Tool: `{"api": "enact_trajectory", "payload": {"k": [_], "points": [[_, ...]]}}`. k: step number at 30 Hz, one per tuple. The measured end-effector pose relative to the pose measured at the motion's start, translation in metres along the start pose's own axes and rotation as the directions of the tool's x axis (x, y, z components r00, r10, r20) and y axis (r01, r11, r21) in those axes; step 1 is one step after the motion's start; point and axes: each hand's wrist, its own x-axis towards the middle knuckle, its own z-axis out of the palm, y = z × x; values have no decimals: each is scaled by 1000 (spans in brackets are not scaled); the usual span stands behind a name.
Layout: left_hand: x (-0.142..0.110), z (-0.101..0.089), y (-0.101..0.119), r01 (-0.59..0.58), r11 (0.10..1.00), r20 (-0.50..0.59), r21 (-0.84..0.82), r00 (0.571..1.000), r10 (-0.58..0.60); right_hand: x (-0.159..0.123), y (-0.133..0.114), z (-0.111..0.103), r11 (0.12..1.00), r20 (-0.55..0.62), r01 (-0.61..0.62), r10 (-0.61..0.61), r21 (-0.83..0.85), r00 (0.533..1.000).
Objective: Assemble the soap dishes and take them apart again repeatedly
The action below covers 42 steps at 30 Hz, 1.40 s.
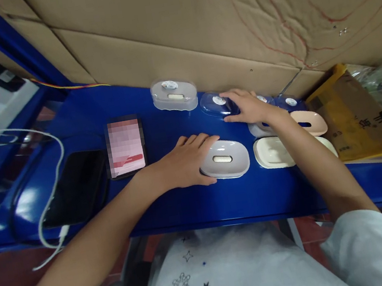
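My left hand (195, 159) is closed round the left end of a grey oval soap dish (235, 155), fingers along its far side and thumb at its near side. A cream strip shows through the dish's slot. Farther back, my right hand (246, 106) grips the right end of a clear oval lid (212, 105) with a round white sticker; the lid lies on the blue table (187, 207). To the left of this lid, a grey dish under a clear cover (175, 96) stands near the cardboard wall. A cream oval tray (273, 152) lies right of the dish in my left hand.
Behind my right forearm are a peach slotted dish (310, 122), another grey dish (258, 129) and more clear lids (290, 102). A taped cardboard box (352, 121) stands at the right. Leftward are a lit phone (125, 146), a dark phone (76, 186) and a white cable (61, 169).
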Motion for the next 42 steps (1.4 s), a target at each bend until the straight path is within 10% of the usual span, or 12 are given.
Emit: {"api": "enact_trajectory", "payload": {"k": [14,20,42], "points": [[-18,-23,-11,153,983,131,-104,982,-139,-95,-38,2,951,-331,201,-117,233,936],[-24,-27,-18,118,966,62,-230,992,-106,-136,-69,14,917,-269,261,-181,302,946],[-16,-16,0,2,989,33,-146,999,3,-144,-85,24,937,-138,253,-224,242,965]]}}
